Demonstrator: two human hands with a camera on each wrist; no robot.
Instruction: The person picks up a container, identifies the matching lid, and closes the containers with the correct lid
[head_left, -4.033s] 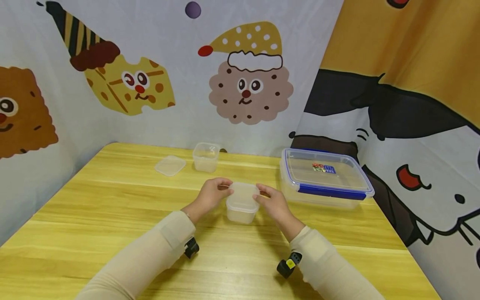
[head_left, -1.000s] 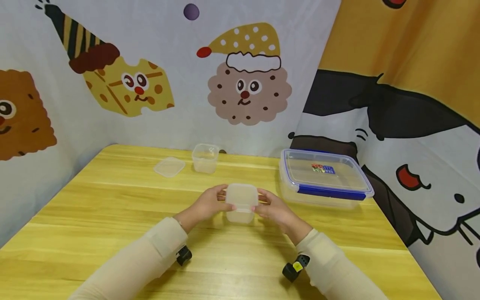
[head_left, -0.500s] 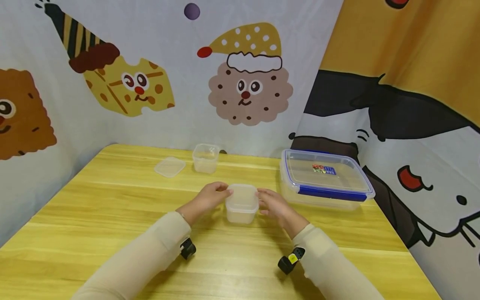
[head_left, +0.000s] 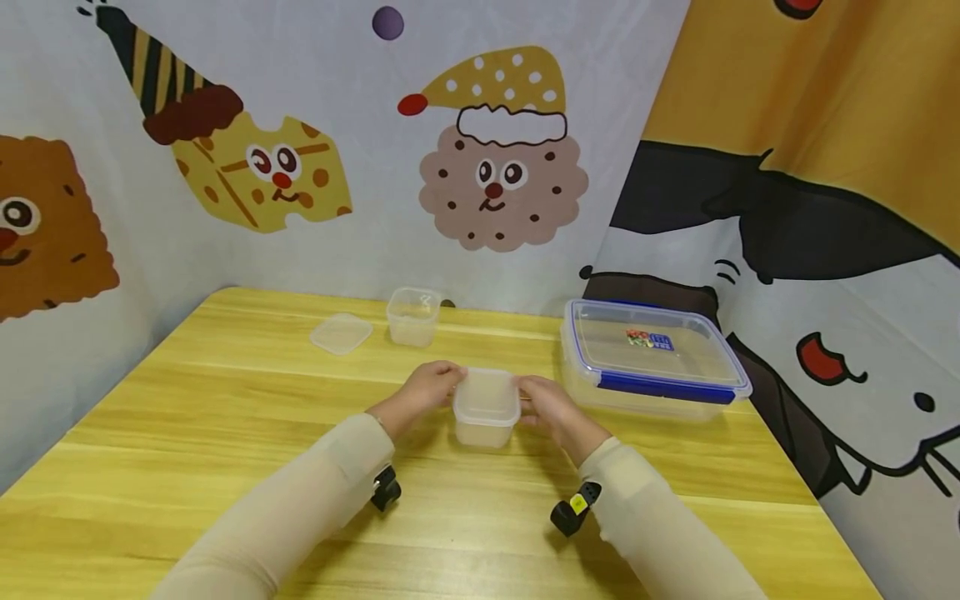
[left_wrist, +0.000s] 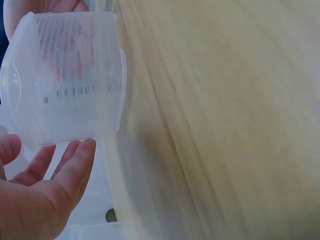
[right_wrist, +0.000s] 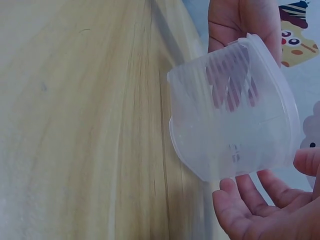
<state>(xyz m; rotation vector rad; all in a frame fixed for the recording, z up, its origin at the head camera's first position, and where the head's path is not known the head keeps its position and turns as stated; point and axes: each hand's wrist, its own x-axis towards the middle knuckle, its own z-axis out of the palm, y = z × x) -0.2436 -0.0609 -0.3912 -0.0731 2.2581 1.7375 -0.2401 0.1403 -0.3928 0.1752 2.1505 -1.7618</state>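
Observation:
A small translucent plastic food container (head_left: 483, 429) with a matching lid (head_left: 487, 396) on top is in front of me, between both hands. My left hand (head_left: 420, 396) holds its left side, thumb near the lid's rim and fingers bent against the wall. On the other side, my right hand (head_left: 553, 412) grips in much the same way, as the right wrist view shows with the fingers (right_wrist: 265, 192) along the wall. Through the clear wall (left_wrist: 75, 80), ridges and the far hand are visible. Whether the container's base touches the table cannot be told.
Behind the hands stand a second small container (head_left: 413, 318), without a lid, and a loose square lid (head_left: 341, 333). A large clear box with a blue-edged lid (head_left: 660, 346) occupies the back right of the wooden table (head_left: 225, 400). A printed curtain (head_left: 300, 258) hangs behind.
Half a second ago the right thumb was off the lid's front; both hands have since shifted slightly at the container's sides. A second ago, both thumbs lay nearer its front. The other things have stayed put.

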